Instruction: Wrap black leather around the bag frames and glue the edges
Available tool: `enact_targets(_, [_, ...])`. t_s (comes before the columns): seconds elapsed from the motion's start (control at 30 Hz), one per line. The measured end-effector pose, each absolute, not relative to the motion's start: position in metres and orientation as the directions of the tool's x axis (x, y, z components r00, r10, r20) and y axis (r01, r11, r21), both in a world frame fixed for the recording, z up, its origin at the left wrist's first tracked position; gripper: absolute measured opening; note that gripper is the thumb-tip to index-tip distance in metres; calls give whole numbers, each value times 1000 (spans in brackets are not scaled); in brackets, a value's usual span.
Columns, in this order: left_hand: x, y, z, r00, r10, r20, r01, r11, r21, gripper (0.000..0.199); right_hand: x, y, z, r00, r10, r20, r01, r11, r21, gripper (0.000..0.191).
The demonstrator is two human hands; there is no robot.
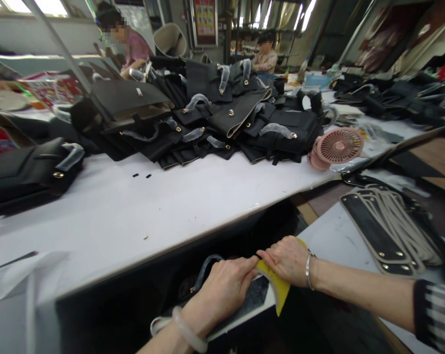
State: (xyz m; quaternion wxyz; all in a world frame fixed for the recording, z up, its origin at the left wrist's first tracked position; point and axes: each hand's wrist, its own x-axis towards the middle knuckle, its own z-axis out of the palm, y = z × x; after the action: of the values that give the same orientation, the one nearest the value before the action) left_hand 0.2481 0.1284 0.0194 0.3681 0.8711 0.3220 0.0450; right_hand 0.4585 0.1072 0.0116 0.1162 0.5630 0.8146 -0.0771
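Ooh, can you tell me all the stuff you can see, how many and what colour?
Yellow piece: one, yellow, curved edge, at the hands
Bags: many, too piled up to count, mostly black, on the table
Table: one long one, white, ahead
Scraps: two, black, before the heap
Fan: one, pink, right of the heap
Strips: several, black with beige edges, right side
Basin: one, blue, far back
Poster: one, red and yellow, back wall
People: at least two, purple and pale tops, behind
Left hand: one, white bangle, bottom middle
Right hand: one, silver bracelet, gripping the yellow piece
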Motion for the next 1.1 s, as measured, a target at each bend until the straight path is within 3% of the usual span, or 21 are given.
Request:
enact_targets(0.33, [244,129,21,767,601,-223,522,-385,761,37,427,73,17,-62,967,-245,994,81,71,72])
enact_targets(0.5, [246,143,22,762,551,-340,544,-260,798,50,419,66,17,-17,973,-231,999,26,37,70])
enact_targets(0.7, [264,158,27,750,487,-447,541,-63,839,37,424,53,15,13,970,-241,997,-29,-66,69])
enact_targets(0.83, [274,164,22,772,430,-468,492,62,868,34,432,40,4,51,963,-265,973,-108,-206,68])
enact_targets(1.0, [272,171,17,790,414,-452,462,83,883,38,442,13,-9,144,922,-360,812,-318,-489,74])
enact_targets(1.03, [271,172,16,792,409,-452,460,86,884,38,443,7,-9,176,896,-407,690,-407,-598,74])
enact_targets(1.1, [271,173,15,795,401,-456,461,90,883,40,444,0,-8,192,830,-523,189,-555,-810,76])
